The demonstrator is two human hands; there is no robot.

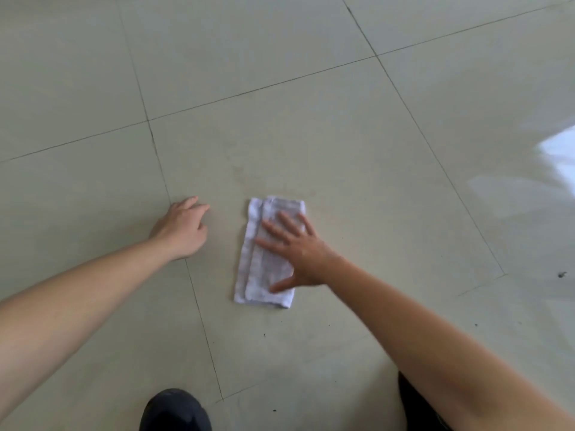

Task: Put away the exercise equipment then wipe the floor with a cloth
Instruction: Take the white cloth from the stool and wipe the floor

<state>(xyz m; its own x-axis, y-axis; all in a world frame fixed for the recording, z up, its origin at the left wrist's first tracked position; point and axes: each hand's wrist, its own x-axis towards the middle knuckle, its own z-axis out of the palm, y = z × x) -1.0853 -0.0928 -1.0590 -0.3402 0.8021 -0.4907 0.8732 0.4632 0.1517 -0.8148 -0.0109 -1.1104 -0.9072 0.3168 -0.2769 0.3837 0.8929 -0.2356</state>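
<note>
A folded white cloth (263,275) lies flat on the pale tiled floor (311,135), a little right of centre. My right hand (297,250) rests palm down on it with the fingers spread, pressing the cloth against the tile. My left hand (183,227) is to the left of the cloth, apart from it, fingers loosely curled and touching the bare floor. No exercise equipment is in view.
Dark grout lines cross the floor between large tiles. A dark shoe (175,410) shows at the bottom edge, and dark clothing (417,405) at the bottom right. Small dark specks (561,274) lie on the floor at the right. Bright window glare (557,150) reflects at the right edge.
</note>
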